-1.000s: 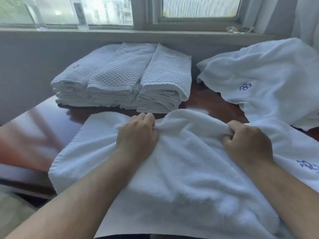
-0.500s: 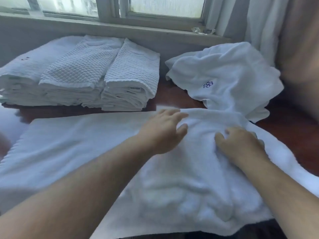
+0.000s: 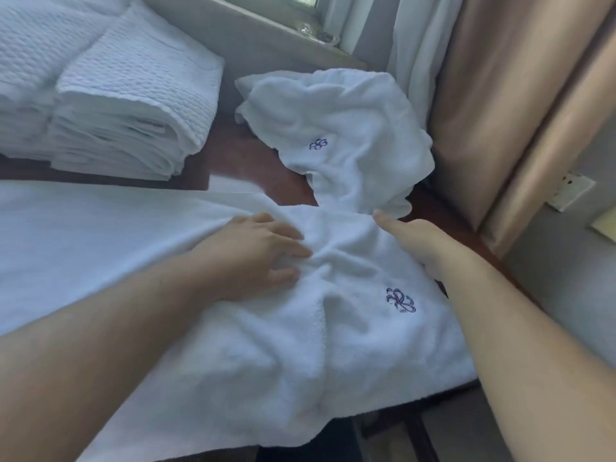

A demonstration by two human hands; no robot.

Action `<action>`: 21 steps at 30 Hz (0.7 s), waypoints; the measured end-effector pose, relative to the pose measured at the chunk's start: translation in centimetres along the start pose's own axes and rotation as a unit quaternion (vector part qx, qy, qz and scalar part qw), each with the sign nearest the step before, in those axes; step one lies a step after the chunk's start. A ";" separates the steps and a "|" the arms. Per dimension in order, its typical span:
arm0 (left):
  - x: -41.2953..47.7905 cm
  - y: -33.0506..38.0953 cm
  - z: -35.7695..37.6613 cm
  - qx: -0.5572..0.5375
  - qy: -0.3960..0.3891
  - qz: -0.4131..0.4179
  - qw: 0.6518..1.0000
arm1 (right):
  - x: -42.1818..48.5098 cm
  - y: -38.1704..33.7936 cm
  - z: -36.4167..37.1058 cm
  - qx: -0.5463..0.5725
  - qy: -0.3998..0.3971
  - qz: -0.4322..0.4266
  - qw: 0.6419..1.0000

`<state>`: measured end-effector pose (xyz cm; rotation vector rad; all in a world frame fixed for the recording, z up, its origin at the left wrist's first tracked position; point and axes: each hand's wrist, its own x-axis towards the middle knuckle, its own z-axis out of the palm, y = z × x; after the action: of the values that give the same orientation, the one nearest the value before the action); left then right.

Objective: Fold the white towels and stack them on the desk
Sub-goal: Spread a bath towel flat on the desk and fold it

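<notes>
Towel (image 3: pixel 233 328) lies spread across the near part of the desk (image 3: pixel 266 168), wrinkled in the middle, with a dark blue embroidered logo (image 3: pixel 401 300) showing near its right side and its near edge hanging over the desk's front. I see my left hand (image 3: pixel 256 251) resting flat on it, fingers straight and slightly spread, pressing into the bunched cloth at the centre. My right hand (image 3: pixel 416 241) sits at the towel's right edge with the thumb stretched out along the far border; its fingers go down out of sight at the edge, so I cannot tell whether they are pinching the cloth. Just beyond, touching the towel's far right corner, lies a crumpled towel (image 3: pixel 343 135) with its own small logo. At far left stands a stack (image 3: pixel 133 105) of folded towels. A tan curtain (image 3: pixel 500 95) hangs on the right.
</notes>
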<state>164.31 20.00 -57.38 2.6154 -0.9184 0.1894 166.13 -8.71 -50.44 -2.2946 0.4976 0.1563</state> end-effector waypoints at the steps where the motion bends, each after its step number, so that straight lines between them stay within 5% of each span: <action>1: -0.2 0.0 -0.3 -0.009 0.004 0.010 1.000 | 0.0 -0.6 0.0 0.014 -0.045 0.004 0.999; 4: -0.5 0.2 -0.7 -0.041 0.012 0.018 0.999 | 0.0 -2.0 0.4 -0.035 -0.145 -0.026 0.988; 6: -0.5 0.2 -0.6 -0.041 0.025 0.008 0.999 | 0.6 -2.6 0.9 -0.063 -0.012 -0.201 0.978; 9: -0.1 -0.1 -0.3 -0.013 0.059 -0.058 0.996 | 0.4 -2.4 2.4 -0.087 0.252 -0.421 0.867; 10: 0.0 -0.2 -0.2 0.000 0.057 -0.087 0.995 | 0.5 -2.0 3.0 -0.092 0.260 -0.396 0.876; 13: 0.4 -0.3 0.0 0.031 0.015 -0.133 0.991 | 1.1 -1.2 3.1 -0.062 0.142 -0.121 0.980; 17: 0.3 -0.1 -0.1 0.033 -0.004 -0.133 0.991 | 1.9 -1.8 0.4 0.069 0.085 -0.017 0.994; 21: 0.3 0.0 -0.3 0.035 0.001 -0.127 0.991 | -0.1 -2.3 0.1 0.040 -0.102 0.034 0.993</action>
<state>164.52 19.92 -57.06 2.7652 -0.5776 0.1602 167.00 -7.14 -48.96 -2.1557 0.4665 0.3930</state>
